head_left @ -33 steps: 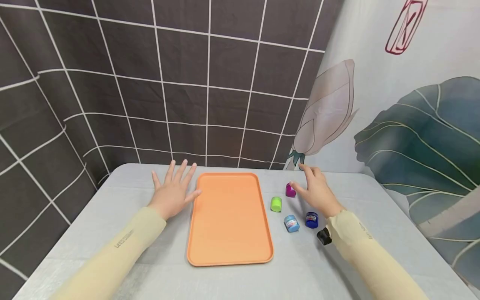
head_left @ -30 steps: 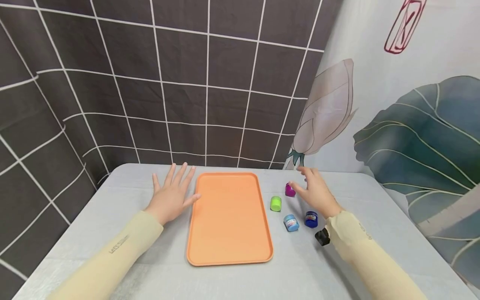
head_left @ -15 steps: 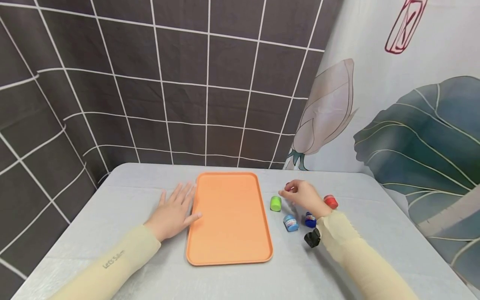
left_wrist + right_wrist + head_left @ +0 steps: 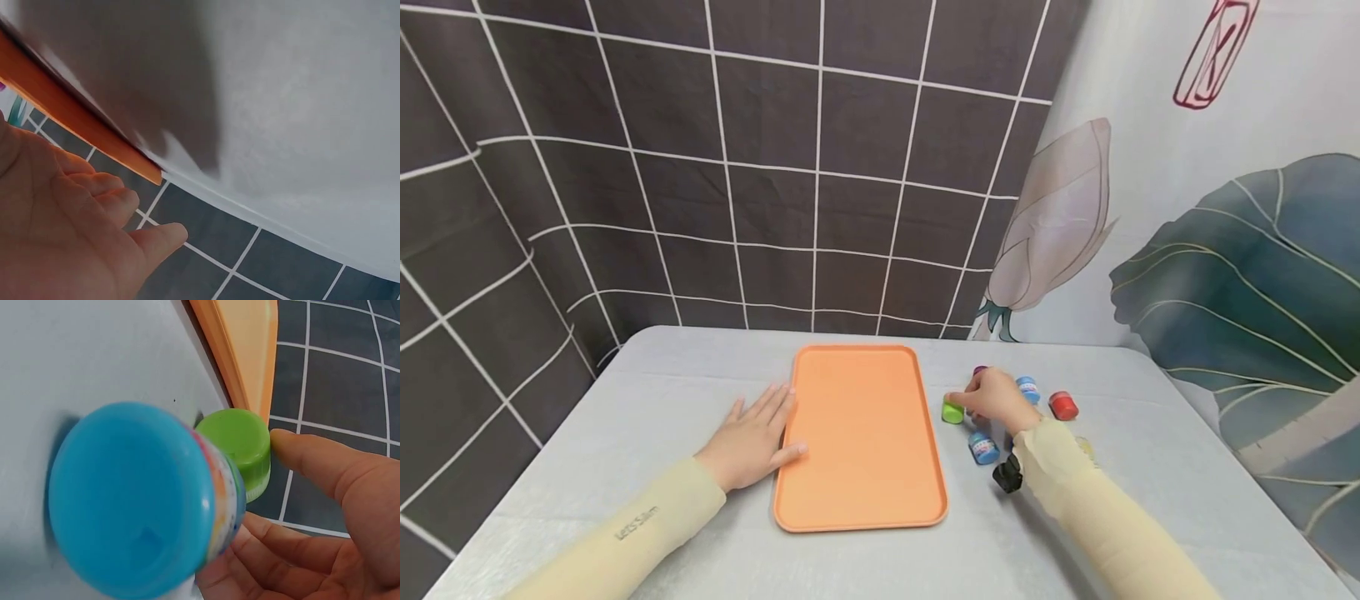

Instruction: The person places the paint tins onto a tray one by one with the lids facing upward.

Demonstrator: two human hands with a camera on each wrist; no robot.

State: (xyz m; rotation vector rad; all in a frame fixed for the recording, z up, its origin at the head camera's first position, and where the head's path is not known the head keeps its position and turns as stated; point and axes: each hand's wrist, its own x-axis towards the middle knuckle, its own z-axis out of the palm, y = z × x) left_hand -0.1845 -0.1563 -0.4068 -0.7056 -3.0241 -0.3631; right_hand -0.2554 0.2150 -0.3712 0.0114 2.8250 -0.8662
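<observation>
An orange tray (image 4: 861, 454) lies on the table. My left hand (image 4: 748, 446) is spread palm down by its left rim, thumb over the edge; in the left wrist view the palm (image 4: 62, 219) shows beside the tray. My right hand (image 4: 996, 400) is at a small jar with a green lid (image 4: 952, 413). In the right wrist view the thumb touches that green lid (image 4: 237, 434), while the other fingertips are hidden behind a nearer light blue jar (image 4: 134, 500). A purple jar (image 4: 979, 369) peeks out behind the right hand.
Around the right hand stand a light blue jar (image 4: 983, 447), another blue jar (image 4: 1028, 389) and a red jar (image 4: 1063, 406). Something yellow (image 4: 1086, 449) shows beside the sleeve. The right forearm mostly covers a dark blue jar. A tile-patterned cloth (image 4: 775, 208) hangs behind the table.
My right hand has moved left and nearer, from past the purple jar to the green-lidded one, uncovering the red and farther blue jars. My left hand has lowered toward the tray's left edge.
</observation>
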